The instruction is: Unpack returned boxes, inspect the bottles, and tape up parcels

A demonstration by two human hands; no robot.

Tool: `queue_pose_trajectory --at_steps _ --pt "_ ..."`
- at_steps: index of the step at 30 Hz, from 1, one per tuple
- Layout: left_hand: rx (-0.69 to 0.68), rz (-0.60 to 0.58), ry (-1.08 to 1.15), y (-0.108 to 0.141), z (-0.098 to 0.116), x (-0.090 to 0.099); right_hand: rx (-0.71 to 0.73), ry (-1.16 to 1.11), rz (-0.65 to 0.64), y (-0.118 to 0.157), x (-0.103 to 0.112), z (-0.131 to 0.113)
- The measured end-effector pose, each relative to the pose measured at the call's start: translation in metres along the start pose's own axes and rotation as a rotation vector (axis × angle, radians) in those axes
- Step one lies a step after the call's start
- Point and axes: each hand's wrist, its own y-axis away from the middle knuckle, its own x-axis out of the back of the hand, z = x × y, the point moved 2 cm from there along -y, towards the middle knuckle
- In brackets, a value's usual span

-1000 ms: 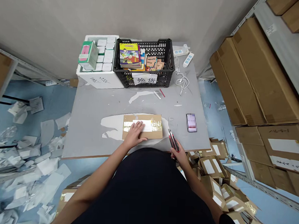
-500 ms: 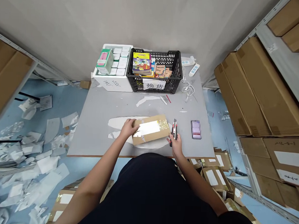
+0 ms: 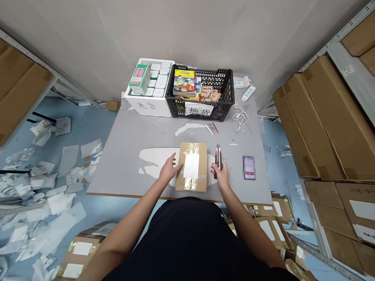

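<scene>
A cardboard box (image 3: 202, 164) with clear tape and a white label (image 3: 191, 165) lies on the grey table, its long side pointing away from me. My left hand (image 3: 170, 168) is at the box's left edge, fingers apart, thumb close to or touching the side. To the right of the box, my right hand (image 3: 221, 175) grips a red and black utility knife (image 3: 218, 158), its blade end pointing away from me. Worn white patches (image 3: 157, 158) on the tabletop show under and beside the box.
At the back stand a white foam box (image 3: 148, 107) of small cartons and a black crate (image 3: 219, 113) of books. A phone (image 3: 249, 168) lies at right, near a white cable (image 3: 240, 118). Shelves of cartons (image 3: 315, 117) flank the table; paper scraps (image 3: 54, 201) litter the left floor.
The box has turned from lying mostly crosswise to lengthwise. My left hand has moved from its top to its left edge; my right hand, still with the knife, is now apart from it.
</scene>
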Motion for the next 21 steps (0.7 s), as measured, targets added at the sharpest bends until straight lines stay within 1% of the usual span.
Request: queue_pose_trajectory --at_steps 1,3,5,6,8,10,12,13,15,16,18,21 --pt "-0.039 -0.003 0.037 -0.014 0.005 0.002 -0.039 -0.024 0.016 0.013 0.006 0.009" --pt "-0.109 -0.033 0.099 -0.042 0.016 0.003 -0.181 -0.088 0.036 0.038 0.014 0.028" --pt "-0.184 -0.094 0.140 -0.067 0.028 0.002 -0.317 -0.159 -0.018 0.057 0.014 0.043" --pt "-0.210 -0.122 0.152 -0.076 0.033 0.001 -0.354 -0.188 -0.049 0.063 0.011 0.048" --pt "-0.208 -0.153 0.146 -0.087 0.041 0.000 -0.358 -0.213 -0.078 0.068 0.006 0.051" --pt "-0.164 -0.127 0.099 -0.089 0.043 0.003 -0.284 -0.173 -0.046 0.065 0.003 0.049" --pt "-0.120 -0.041 0.020 -0.080 0.039 0.010 -0.167 -0.108 0.014 0.057 0.005 0.044" --pt "-0.097 0.014 -0.026 -0.071 0.034 0.014 -0.107 -0.084 0.046 0.050 0.007 0.040" --pt "-0.044 0.104 -0.121 -0.046 0.021 0.020 -0.003 -0.059 0.107 0.033 0.014 0.032" --pt "-0.016 0.122 -0.162 -0.030 0.014 0.022 0.032 -0.053 0.124 0.022 0.017 0.027" --pt "-0.020 0.090 -0.223 0.003 0.000 0.020 0.084 -0.042 0.124 -0.002 0.020 0.014" --pt "-0.045 -0.005 -0.275 0.045 -0.013 0.012 0.102 -0.081 0.022 -0.035 0.019 -0.005"
